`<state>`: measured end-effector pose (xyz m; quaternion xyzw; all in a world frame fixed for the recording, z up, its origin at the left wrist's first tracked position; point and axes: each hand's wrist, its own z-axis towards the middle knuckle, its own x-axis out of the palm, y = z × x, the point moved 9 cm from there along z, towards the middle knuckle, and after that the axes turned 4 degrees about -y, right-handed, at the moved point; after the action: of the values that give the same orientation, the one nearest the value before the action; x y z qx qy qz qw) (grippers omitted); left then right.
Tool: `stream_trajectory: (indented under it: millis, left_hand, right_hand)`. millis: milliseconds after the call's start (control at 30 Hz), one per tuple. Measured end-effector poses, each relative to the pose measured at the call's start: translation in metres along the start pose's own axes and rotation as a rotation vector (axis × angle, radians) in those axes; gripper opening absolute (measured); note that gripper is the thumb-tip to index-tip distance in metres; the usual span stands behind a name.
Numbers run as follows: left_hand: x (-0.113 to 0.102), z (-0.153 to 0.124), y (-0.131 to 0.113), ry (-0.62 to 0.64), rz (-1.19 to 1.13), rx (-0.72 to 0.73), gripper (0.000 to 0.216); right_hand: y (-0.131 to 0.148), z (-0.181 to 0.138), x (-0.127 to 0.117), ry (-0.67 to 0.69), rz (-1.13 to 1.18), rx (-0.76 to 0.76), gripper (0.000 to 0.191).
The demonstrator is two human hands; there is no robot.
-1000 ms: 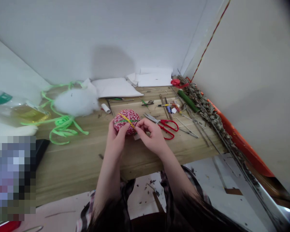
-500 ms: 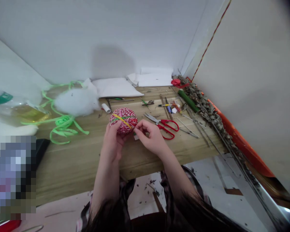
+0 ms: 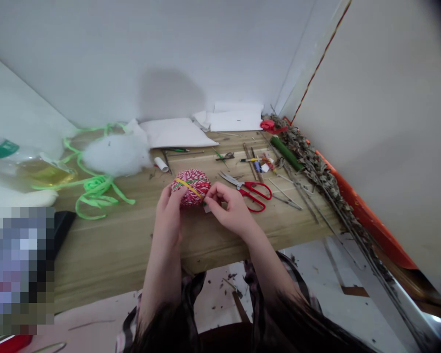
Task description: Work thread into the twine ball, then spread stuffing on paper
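Left hand (image 3: 169, 215) cups the red-and-white twine ball (image 3: 191, 185), steadying it just above the wooden table (image 3: 125, 245). Right hand (image 3: 230, 208) has thumb and forefinger pinched together at the ball's right flank, seemingly on a thin strand, too fine to confirm. Red scissors (image 3: 252, 193) lie just beyond, within reach. Farther left: green ribbon (image 3: 95, 189), white stuffing (image 3: 113, 154).

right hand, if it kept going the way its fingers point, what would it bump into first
The right hand has its fingertips aimed left and slightly away, at the red-and-white twine ball that the left hand cups. The ball looks like the first thing met; the fingertips appear almost on it already, though depth is hard to judge.
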<state>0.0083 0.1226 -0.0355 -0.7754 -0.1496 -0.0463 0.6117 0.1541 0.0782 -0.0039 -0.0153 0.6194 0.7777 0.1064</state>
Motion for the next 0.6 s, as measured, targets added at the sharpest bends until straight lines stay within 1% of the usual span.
stream_trajectory:
  millis: [67,167,233,333,467,600]
  left_hand:
    - [-0.002,0.003,0.000,0.000,-0.002,0.022,0.052]
    - [0.003,0.006,0.002,0.075,-0.027,0.022,0.066]
    - [0.006,0.006,0.004,0.129,-0.009,0.031,0.063]
    - [0.008,0.004,0.003,0.163,0.082,0.100,0.056]
    - [0.010,-0.003,-0.006,0.163,0.254,0.220,0.065]
    - [0.008,-0.005,-0.007,0.147,0.285,0.205,0.065]
  right_hand:
    - [0.000,0.000,0.000,0.001,0.004,0.002,0.008]
    - [0.000,0.000,-0.001,-0.003,0.003,0.008,0.008]
    - [0.001,0.000,-0.001,-0.002,0.003,0.007,0.009]
    - [0.003,0.000,-0.001,0.004,0.010,0.005,0.009]
    - [0.007,-0.001,0.001,0.040,0.038,-0.012,0.009]
    - [0.016,-0.001,0.001,0.045,0.070,-0.077,0.009]
